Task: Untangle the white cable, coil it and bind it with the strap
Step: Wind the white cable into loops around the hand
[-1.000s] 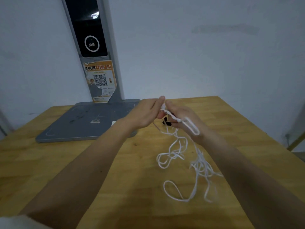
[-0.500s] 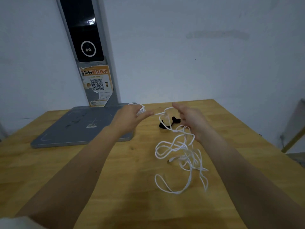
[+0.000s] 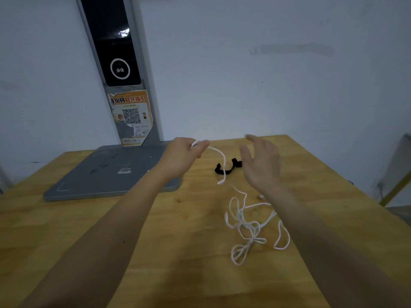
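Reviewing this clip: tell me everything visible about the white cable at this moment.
The white cable is thin, round and limp, like soft plastic cord. One end is pinched in the left hand, raised above the wooden table; from there it arcs down in front of the black strap. The rest lies in a loose tangle of overlapping loops on the table, partly under the right forearm. The right hand is open above it and not holding it. It is neither coiled nor bound.

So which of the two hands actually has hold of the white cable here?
The left hand: its fingers are curled round one end of the white cable, which hangs from it. The right hand is open, fingers spread, holding nothing.
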